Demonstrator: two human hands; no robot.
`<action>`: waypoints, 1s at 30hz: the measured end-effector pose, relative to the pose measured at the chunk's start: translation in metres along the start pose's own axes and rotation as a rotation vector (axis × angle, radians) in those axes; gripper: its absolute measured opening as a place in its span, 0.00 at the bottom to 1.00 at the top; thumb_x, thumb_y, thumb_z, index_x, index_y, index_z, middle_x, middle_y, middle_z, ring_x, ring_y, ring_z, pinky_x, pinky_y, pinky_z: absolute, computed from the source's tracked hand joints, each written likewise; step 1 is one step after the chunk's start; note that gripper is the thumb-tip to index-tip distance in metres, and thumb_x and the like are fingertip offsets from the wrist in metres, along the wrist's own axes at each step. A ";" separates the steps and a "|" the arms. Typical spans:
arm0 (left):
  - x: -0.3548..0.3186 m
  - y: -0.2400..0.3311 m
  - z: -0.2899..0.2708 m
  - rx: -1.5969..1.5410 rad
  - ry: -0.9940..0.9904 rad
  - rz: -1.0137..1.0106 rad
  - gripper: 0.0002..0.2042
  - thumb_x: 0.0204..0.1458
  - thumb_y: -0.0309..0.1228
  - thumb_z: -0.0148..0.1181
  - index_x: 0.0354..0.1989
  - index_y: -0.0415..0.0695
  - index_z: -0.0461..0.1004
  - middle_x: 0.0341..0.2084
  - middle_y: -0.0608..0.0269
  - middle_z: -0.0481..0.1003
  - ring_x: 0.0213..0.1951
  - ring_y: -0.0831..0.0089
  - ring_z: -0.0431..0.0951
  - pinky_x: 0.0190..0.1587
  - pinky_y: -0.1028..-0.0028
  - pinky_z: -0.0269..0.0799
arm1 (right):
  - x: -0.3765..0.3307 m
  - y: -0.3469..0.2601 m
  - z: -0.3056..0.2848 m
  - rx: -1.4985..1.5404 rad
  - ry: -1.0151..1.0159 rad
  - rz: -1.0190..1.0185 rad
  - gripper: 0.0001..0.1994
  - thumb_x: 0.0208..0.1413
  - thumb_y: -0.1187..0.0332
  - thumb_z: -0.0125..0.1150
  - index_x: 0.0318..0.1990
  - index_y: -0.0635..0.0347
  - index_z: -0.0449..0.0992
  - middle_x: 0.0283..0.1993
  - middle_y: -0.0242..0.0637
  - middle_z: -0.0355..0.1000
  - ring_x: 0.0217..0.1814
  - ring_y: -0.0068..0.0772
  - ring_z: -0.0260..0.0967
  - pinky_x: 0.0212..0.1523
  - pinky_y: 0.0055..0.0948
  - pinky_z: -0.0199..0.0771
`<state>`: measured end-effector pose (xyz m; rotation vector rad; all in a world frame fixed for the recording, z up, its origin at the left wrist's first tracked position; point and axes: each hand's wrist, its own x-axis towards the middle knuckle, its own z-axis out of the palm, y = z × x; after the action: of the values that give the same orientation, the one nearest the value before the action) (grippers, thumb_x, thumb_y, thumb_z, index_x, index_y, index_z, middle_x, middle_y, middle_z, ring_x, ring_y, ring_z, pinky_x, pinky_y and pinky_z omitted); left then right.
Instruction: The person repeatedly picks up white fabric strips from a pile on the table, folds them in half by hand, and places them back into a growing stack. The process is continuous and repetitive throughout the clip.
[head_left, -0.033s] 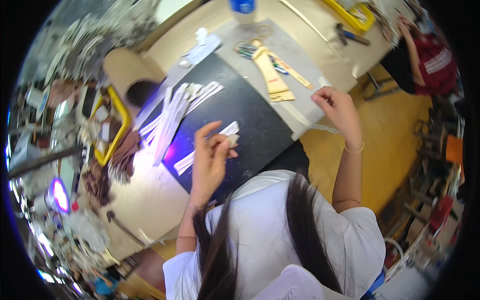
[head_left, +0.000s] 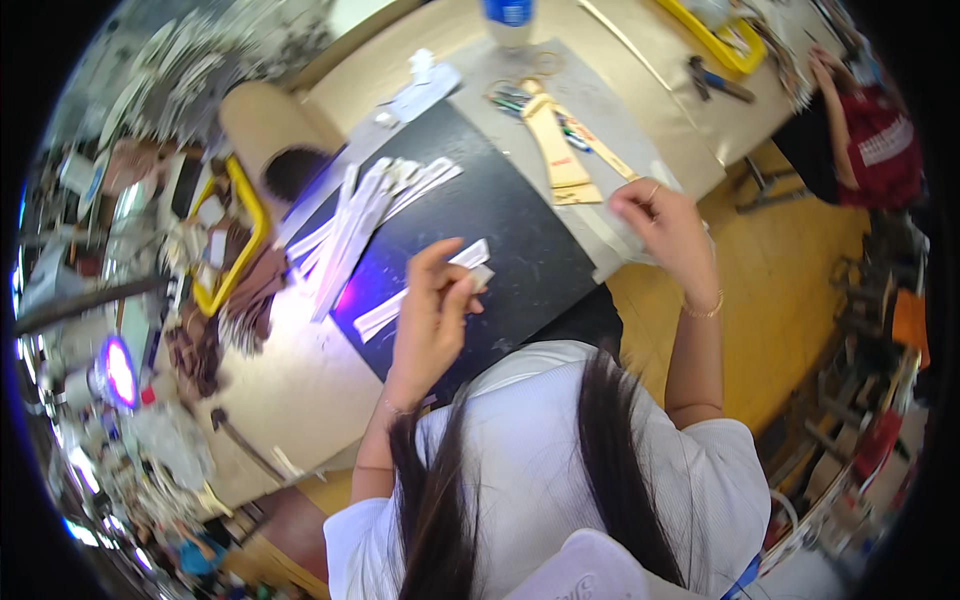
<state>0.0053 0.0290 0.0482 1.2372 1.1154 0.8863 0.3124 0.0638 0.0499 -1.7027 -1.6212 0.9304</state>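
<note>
pale lettering runs across the maroon top point(head_left: 882, 165) of a person at the right; grey script marks the white fabric point(head_left: 590, 556) at the lower edge. small red print sits on the broad tan piece point(head_left: 553, 150), reddish marks on the narrow tan strip point(head_left: 606, 154) beside it. none reads clearly.

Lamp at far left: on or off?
On. The lamp has a bright violet-white face, and a violet glow shows on the black mat beside the pile of white strips.
</note>
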 end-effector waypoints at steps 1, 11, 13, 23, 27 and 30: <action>-0.002 0.000 -0.001 0.135 -0.037 0.024 0.22 0.64 0.18 0.50 0.65 0.42 0.56 0.34 0.56 0.75 0.33 0.74 0.75 0.38 0.75 0.73 | 0.002 -0.014 0.022 0.160 -0.110 -0.103 0.10 0.59 0.67 0.66 0.41 0.66 0.80 0.37 0.39 0.79 0.34 0.29 0.75 0.38 0.27 0.74; -0.019 -0.012 -0.004 0.476 0.127 0.088 0.18 0.57 0.22 0.59 0.56 0.41 0.70 0.39 0.52 0.78 0.44 0.53 0.78 0.48 0.61 0.73 | 0.007 -0.047 0.106 0.405 -0.615 0.185 0.06 0.59 0.74 0.66 0.37 0.66 0.75 0.32 0.32 0.77 0.30 0.18 0.76 0.31 0.16 0.75; -0.021 -0.024 -0.011 0.762 0.232 0.264 0.14 0.54 0.21 0.63 0.50 0.41 0.76 0.44 0.56 0.78 0.50 0.56 0.77 0.53 0.61 0.71 | 0.016 -0.044 0.111 0.450 -0.559 0.242 0.05 0.60 0.73 0.65 0.36 0.65 0.75 0.32 0.33 0.78 0.31 0.18 0.77 0.31 0.16 0.76; -0.033 -0.059 -0.007 1.025 0.274 0.341 0.14 0.48 0.26 0.64 0.45 0.42 0.78 0.52 0.56 0.75 0.58 0.58 0.71 0.60 0.55 0.65 | 0.052 -0.076 0.134 0.029 -0.656 0.112 0.10 0.58 0.67 0.66 0.32 0.68 0.80 0.22 0.37 0.78 0.22 0.23 0.77 0.25 0.24 0.74; -0.033 -0.062 -0.006 1.015 0.288 0.352 0.13 0.50 0.26 0.64 0.45 0.42 0.77 0.52 0.56 0.75 0.58 0.58 0.71 0.60 0.56 0.65 | 0.053 -0.077 0.136 -0.018 -0.664 0.109 0.11 0.58 0.67 0.65 0.32 0.67 0.80 0.22 0.37 0.78 0.21 0.24 0.76 0.25 0.24 0.73; -0.032 -0.062 -0.005 1.015 0.297 0.339 0.14 0.51 0.27 0.64 0.47 0.42 0.77 0.52 0.56 0.75 0.58 0.58 0.71 0.59 0.56 0.64 | 0.056 -0.078 0.136 -0.045 -0.694 0.082 0.11 0.58 0.66 0.64 0.31 0.67 0.80 0.22 0.37 0.78 0.20 0.24 0.76 0.24 0.24 0.73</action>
<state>-0.0115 -0.0095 -0.0078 2.2195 1.7218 0.7680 0.1565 0.1195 0.0315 -1.5711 -2.0094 1.6668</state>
